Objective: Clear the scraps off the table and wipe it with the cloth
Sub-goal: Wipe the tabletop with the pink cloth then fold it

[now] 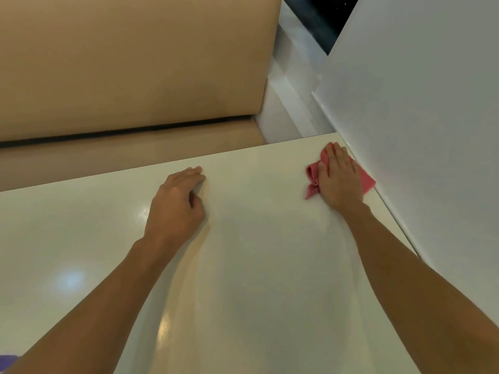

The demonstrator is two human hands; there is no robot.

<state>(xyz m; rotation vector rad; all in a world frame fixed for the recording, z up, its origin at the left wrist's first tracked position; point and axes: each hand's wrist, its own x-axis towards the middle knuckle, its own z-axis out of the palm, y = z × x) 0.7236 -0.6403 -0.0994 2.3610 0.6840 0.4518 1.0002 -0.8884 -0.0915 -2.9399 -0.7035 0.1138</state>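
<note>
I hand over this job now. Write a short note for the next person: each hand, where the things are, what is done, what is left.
Left hand: rests on the table near its far edge, fingers loosely bent, holding nothing.
Right hand: pressed flat on the pink cloth at the far right corner, beside the wall.
Done: no scraps show on the visible tabletop.
Left: probably wiping the other parts of the surface; I cannot tell which parts are already wiped.
</note>
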